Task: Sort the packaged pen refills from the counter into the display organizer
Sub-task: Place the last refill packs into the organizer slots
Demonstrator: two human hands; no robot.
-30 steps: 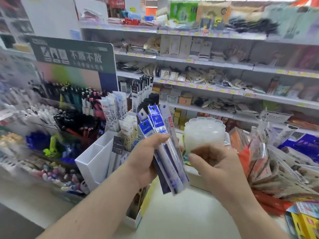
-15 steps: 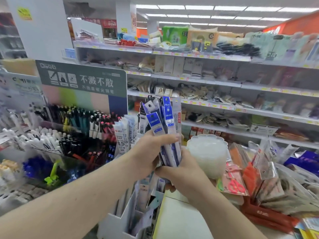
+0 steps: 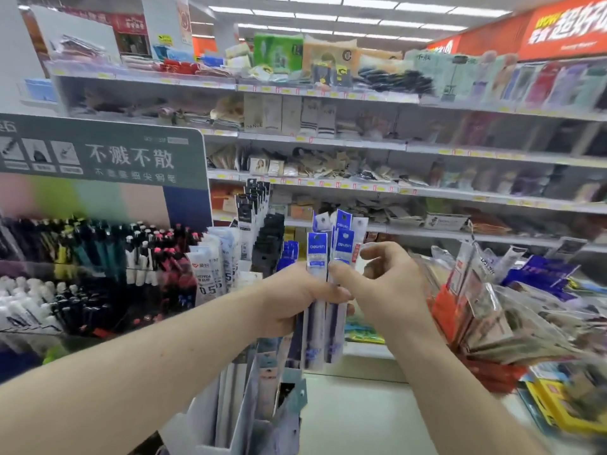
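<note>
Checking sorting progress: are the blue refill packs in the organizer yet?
Out: the left hand grips the refill packs upright above the organizer.

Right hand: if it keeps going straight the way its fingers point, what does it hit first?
The right hand points left at the refill packs gripped in the left hand. Its thumb already looks to be on them, so they come first.

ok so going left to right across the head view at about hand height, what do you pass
pen rack → white refill packs marked 0.5 → left hand gripping the blue-topped refill packs → right hand → pile of clear bags
</note>
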